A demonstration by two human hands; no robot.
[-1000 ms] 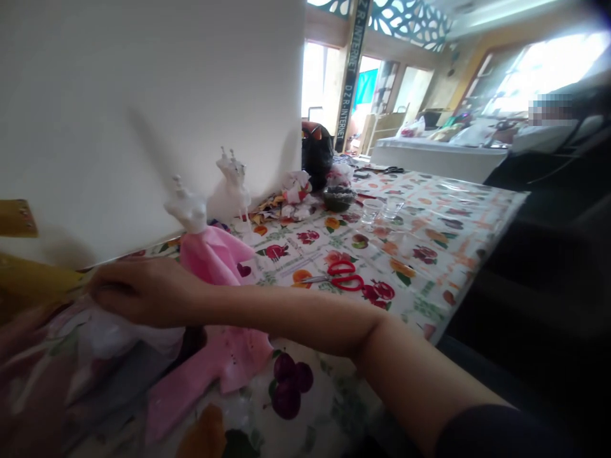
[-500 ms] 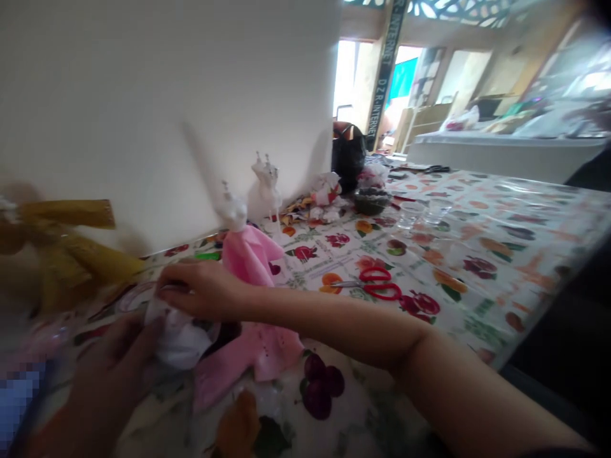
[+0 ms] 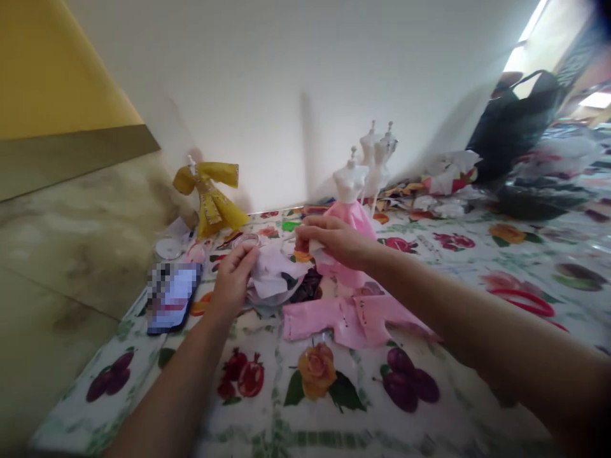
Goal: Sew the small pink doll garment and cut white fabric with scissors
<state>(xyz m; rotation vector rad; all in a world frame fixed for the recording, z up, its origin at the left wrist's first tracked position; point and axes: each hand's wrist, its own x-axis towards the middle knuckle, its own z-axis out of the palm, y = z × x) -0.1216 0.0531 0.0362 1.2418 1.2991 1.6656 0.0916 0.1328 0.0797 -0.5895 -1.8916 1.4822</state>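
My left hand [image 3: 233,273] pinches the edge of a thin, crumpled white piece [image 3: 270,270], cloth or paper. My right hand [image 3: 334,240] is closed in a pinch, and a small pale bit shows under its fingers; what it is I cannot make out. Below the hands, a small pink doll jacket [image 3: 353,318] lies flat with its sleeves spread. Just behind my right hand stands a white doll mannequin [image 3: 351,178] wearing a pink skirt [image 3: 351,213]. A dark crumpled piece [image 3: 308,286] sits beside the white one.
A yellow doll dress [image 3: 214,197] stands on the left by the wall. A phone [image 3: 175,298] lies near the left edge. More white mannequins [image 3: 379,149], scraps [image 3: 446,184] and a black bag [image 3: 515,127] are at the back right. Red scissor handles [image 3: 525,302] lie right.
My view has swung left, bringing the phone and yellow dress into clear sight. My hands, close together at the white piece before, are now apart, with the right one off to its right.
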